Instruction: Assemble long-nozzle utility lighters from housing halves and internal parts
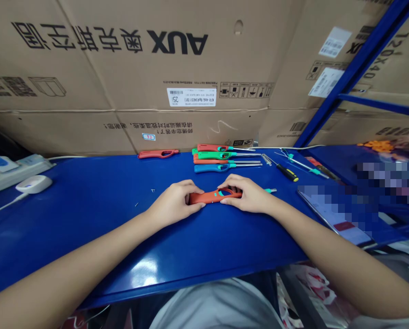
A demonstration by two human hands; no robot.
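As both forearms [122,244] are converging, the left grip [175,200] is pinching the butt of the orange utility lighter [209,198] over the blue surface [191,246], and the right grip [250,195] is clasping its trigger end.

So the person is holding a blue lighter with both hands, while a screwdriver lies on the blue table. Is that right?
Not quite: the head view shows that the lighter in the left hand and right hand is orange. The screwdriver does lie on the blue table.
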